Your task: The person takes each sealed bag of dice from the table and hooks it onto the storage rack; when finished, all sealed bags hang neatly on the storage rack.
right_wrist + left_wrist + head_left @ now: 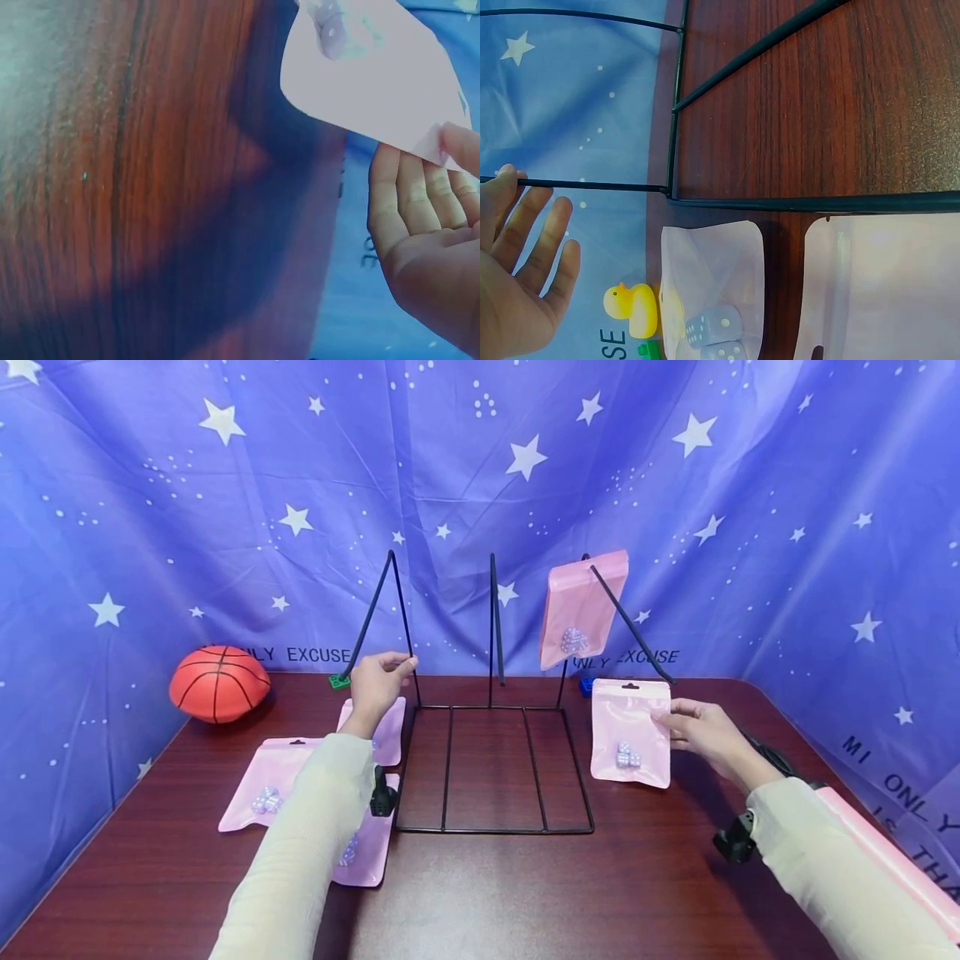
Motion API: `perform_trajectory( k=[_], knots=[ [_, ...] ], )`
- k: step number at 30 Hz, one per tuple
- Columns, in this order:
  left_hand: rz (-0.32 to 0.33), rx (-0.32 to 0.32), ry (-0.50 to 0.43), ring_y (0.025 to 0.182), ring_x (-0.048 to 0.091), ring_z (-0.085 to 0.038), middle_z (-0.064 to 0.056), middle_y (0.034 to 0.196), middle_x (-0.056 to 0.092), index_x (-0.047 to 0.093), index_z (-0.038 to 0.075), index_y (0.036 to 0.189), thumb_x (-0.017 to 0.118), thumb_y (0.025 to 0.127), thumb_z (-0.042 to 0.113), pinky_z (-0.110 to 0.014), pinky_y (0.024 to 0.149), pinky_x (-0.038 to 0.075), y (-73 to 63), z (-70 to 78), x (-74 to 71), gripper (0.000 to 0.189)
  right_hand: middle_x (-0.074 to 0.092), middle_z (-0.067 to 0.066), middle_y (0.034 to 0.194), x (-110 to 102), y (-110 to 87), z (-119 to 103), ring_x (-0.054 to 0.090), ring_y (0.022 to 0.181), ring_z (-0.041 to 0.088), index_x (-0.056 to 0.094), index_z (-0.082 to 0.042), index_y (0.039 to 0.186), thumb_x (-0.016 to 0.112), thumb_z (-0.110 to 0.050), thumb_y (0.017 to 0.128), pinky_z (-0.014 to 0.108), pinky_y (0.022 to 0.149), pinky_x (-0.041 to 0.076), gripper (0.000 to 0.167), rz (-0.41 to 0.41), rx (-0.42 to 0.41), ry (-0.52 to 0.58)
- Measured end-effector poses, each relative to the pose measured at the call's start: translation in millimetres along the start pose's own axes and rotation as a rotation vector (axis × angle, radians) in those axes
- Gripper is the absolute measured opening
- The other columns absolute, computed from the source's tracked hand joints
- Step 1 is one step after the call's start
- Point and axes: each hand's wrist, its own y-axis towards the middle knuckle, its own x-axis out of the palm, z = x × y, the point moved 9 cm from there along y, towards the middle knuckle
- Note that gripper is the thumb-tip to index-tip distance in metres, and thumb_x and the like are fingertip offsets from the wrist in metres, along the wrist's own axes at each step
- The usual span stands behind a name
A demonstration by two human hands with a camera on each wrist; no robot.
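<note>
My right hand [705, 735] pinches the right edge of a pink zip pouch [630, 714], held up beside the rack's right side. Pale purple dice [627, 756] lie low inside it, and a hang hole sits at its top. With thumb and fingertip, my left hand [377, 689] grips the left upright of a black wire rack [495, 832]; its other fingers spread loosely in the left wrist view. Another pink pouch with dice [588, 597] hangs from the rack's right arm. Left of the rack lie several more pouches [281, 764], partly covered by my left forearm.
A red toy basketball [219, 685] sits at the back left. Near the table's back edge are a green block [340, 682], a blue block [587, 687] and a yellow duck [637, 309]. A pink object [885, 847] and black cable [772, 756] lie at right.
</note>
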Motion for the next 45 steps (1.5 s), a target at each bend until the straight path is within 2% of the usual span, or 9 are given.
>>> perform_trajectory(
  k=[5,9,12,14,20,26,34,40,45],
  knots=[
    [-0.003,0.005,-0.006,0.091,0.075,-0.029,-0.015,0.104,0.076,0.075,0.005,0.120,0.069,0.099,0.026,-0.033,0.076,0.053,-0.5,0.5,0.9,0.030,0.071,-0.009,0.088,4,-14.4,-24,0.068,0.080,0.005,0.061,0.008,0.112,0.060,-0.011,0.103,0.026,0.073,0.059,0.021,-0.026,-0.118,-0.029],
    [-0.003,0.011,-0.008,0.091,0.075,-0.030,-0.015,0.105,0.076,0.075,0.005,0.120,0.068,0.099,0.025,-0.032,0.075,0.053,-0.8,1.2,1.3,0.030,0.074,-0.006,0.094,10,-33.8,-54,0.067,0.085,0.001,0.060,0.012,0.116,0.060,-0.009,0.103,0.024,0.073,0.057,0.025,-0.033,-0.263,-0.193],
    [0.000,0.011,-0.006,0.091,0.075,-0.030,-0.015,0.105,0.076,0.075,0.005,0.120,0.069,0.099,0.025,-0.028,0.071,0.052,-0.4,1.3,0.8,0.030,0.076,0.000,0.098,21,-53.1,-79,0.066,0.091,-0.001,0.065,0.007,0.116,0.061,-0.010,0.102,0.019,0.076,0.053,0.022,-0.034,-0.371,-0.332],
    [0.003,0.018,-0.005,0.091,0.075,-0.031,-0.016,0.105,0.076,0.075,0.004,0.120,0.068,0.099,0.024,-0.025,0.068,0.051,-0.1,1.8,0.3,0.030,0.077,0.004,0.100,33,-67.0,-96,0.067,0.092,0.001,0.068,0.002,0.116,0.062,-0.008,0.102,0.017,0.077,0.051,0.018,-0.062,-0.433,-0.365],
    [0.003,0.029,-0.002,0.091,0.075,-0.032,-0.017,0.104,0.076,0.074,0.003,0.120,0.068,0.100,0.023,-0.027,0.070,0.052,-0.4,3.4,-1.5,0.030,0.077,0.002,0.100,68,-106.9,-141,0.069,0.089,0.006,0.070,-0.006,0.110,0.061,0.000,0.100,0.021,0.074,0.052,0.014,-0.167,-0.558,-0.303],
    [0.002,0.025,-0.002,0.091,0.075,-0.030,-0.017,0.103,0.076,0.075,0.003,0.119,0.068,0.099,0.024,-0.026,0.067,0.051,-2.0,4.0,-2.1,0.030,0.076,0.003,0.100,98,-130.7,-176,0.070,0.090,0.010,0.071,-0.009,0.107,0.061,0.003,0.099,0.024,0.075,0.054,0.018,-0.218,-0.645,-0.217],
    [0.004,0.017,-0.025,0.092,0.075,-0.033,-0.018,0.102,0.076,0.075,0.003,0.118,0.069,0.099,0.022,-0.018,0.059,0.046,-2.8,4.4,-1.5,0.028,0.077,0.005,0.103,129,-135.1,-205,0.073,0.090,0.017,0.071,-0.005,0.117,0.061,0.003,0.099,0.027,0.075,0.058,0.022,-0.215,-0.726,-0.114],
    [0.009,0.004,-0.025,0.093,0.075,-0.034,-0.016,0.101,0.076,0.076,0.004,0.118,0.070,0.099,0.023,-0.018,0.059,0.047,-2.4,2.8,-0.9,0.027,0.076,0.005,0.092,135,-123.0,-209,0.072,0.084,0.015,0.071,-0.001,0.110,0.062,-0.001,0.099,0.025,0.075,0.055,0.014,-0.154,-0.694,-0.094],
    [0.009,0.000,-0.020,0.092,0.074,-0.034,-0.015,0.102,0.077,0.076,0.005,0.118,0.069,0.099,0.024,-0.019,0.060,0.049,-1.5,1.4,-0.6,0.028,0.076,0.006,0.093,138,-109.8,-207,0.072,0.084,0.016,0.070,0.000,0.112,0.062,-0.005,0.100,0.027,0.075,0.056,0.015,-0.133,-0.654,-0.084]
  ],
)
